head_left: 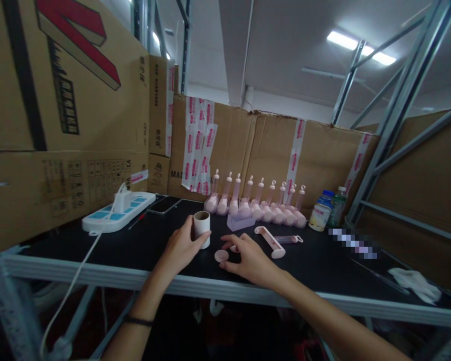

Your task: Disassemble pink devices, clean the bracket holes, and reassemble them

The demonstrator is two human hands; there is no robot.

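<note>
Assembly step, apparently: left hand wrapped around white cup; right hand open, fingertips touching pink disc at cup's 5 o'clock; next, presumably, pinching disc.

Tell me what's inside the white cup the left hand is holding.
The white cup in the left hand stands upright on the black table. Only its dark brownish inner wall near the rim shows; the bottom and any contents are hidden from this angle.
</note>
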